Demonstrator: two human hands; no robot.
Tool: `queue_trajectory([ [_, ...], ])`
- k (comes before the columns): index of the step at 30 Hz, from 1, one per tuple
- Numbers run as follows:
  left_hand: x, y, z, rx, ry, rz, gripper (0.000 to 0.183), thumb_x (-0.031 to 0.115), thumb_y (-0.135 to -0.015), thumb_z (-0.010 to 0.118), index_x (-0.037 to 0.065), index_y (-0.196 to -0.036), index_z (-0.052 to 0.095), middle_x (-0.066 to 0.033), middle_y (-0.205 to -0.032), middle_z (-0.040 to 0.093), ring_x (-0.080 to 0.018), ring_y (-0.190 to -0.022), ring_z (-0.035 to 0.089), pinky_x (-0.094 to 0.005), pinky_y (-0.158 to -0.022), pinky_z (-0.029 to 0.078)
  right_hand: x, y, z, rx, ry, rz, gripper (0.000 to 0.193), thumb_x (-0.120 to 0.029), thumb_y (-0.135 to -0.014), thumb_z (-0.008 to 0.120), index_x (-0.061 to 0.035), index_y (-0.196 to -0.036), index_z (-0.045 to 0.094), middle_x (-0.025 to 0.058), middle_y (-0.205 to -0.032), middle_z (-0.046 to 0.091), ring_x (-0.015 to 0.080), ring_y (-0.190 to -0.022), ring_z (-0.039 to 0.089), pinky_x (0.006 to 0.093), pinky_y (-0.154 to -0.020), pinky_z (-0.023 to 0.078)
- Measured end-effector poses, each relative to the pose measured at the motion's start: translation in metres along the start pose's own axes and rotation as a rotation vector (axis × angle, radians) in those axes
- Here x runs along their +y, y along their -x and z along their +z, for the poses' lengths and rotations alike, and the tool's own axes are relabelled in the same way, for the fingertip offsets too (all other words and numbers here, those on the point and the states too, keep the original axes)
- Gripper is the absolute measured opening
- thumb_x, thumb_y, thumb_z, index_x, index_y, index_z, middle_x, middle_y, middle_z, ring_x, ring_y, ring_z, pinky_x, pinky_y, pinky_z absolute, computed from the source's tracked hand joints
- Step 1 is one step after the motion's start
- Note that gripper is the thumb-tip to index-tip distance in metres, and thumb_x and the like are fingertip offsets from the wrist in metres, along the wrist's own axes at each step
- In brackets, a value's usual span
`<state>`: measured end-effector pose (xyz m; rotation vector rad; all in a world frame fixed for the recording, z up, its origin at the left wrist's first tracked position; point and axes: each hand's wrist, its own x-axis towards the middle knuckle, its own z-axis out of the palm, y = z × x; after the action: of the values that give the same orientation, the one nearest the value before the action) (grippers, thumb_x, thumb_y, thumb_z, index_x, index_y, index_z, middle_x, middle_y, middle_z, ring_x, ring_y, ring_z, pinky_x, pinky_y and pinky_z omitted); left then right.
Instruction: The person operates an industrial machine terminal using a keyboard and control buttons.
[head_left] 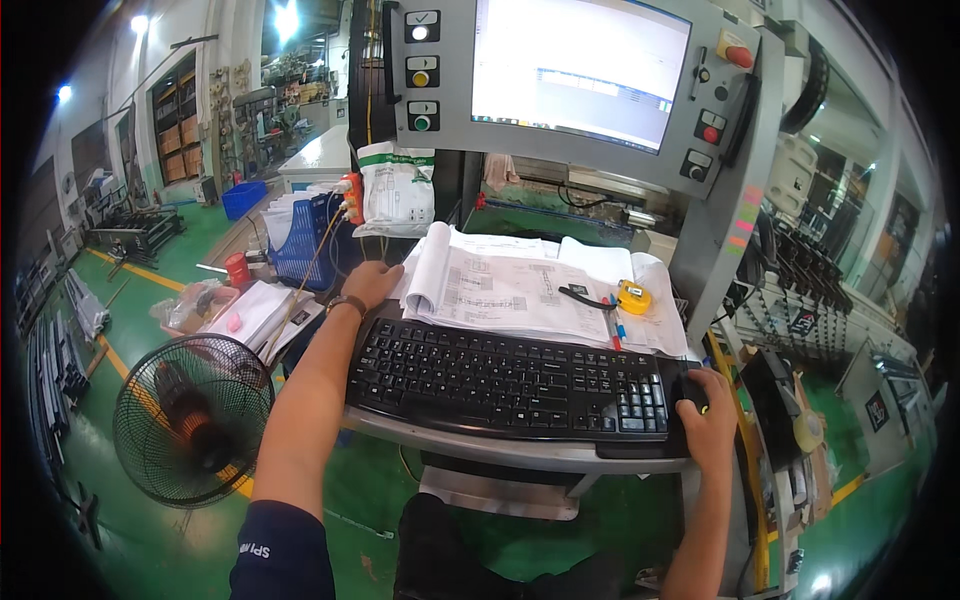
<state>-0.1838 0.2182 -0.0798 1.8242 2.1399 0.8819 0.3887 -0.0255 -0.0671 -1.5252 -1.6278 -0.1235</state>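
My right hand (708, 408) is curved over a black computer mouse (688, 385) at the right end of the small desk. My left hand (368, 286) rests at the desk's left edge, beside the rolled-back sheets; its fingers lie partly out of sight and nothing shows in it. Between my hands sits a black keyboard (510, 385). Behind the keyboard lies a stack of paper drawings (490, 290), its left pages curled over. On the papers are a yellow tape measure (634, 297), a black strap-like piece (586, 296), and a red and a blue pen (618, 322).
Above the desk hangs a grey control panel (440, 75) with a lit screen (580, 70) and several buttons. A floor fan (195, 420) stands at left, near a blue file holder (305, 240) and a white bag (396, 188). Machine parts (820, 300) stand at right.
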Motion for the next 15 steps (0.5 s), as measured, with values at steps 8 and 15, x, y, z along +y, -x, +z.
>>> queue_trajectory([
  [8,-0.0015,0.0005,0.0008,0.020,-0.004,-0.008,0.062,0.058,-0.098,0.061,0.004,-0.117,0.083,-0.0241,-0.121,0.079,-0.0428,-0.118,0.074,-0.0488,-0.105,0.055,-0.0059,0.0002,-0.0003,-0.006,-0.032,0.053,0.049,-0.011,-0.084,0.067,-0.0008,-0.133,0.068,0.0176,-0.136,0.068,0.0367,-0.124,0.069,0.0424,-0.108,0.053],
  [15,-0.0012,0.0006,0.0001,0.005,0.018,-0.028,0.062,0.059,-0.098,0.062,0.004,-0.117,0.083,-0.0241,-0.121,0.079,-0.0427,-0.119,0.074,-0.0485,-0.105,0.055,-0.0028,-0.0008,0.0004,-0.029,-0.030,0.060,0.049,-0.012,-0.086,0.069,-0.0008,-0.134,0.068,0.0175,-0.137,0.067,0.0376,-0.126,0.068,0.0437,-0.109,0.052],
])
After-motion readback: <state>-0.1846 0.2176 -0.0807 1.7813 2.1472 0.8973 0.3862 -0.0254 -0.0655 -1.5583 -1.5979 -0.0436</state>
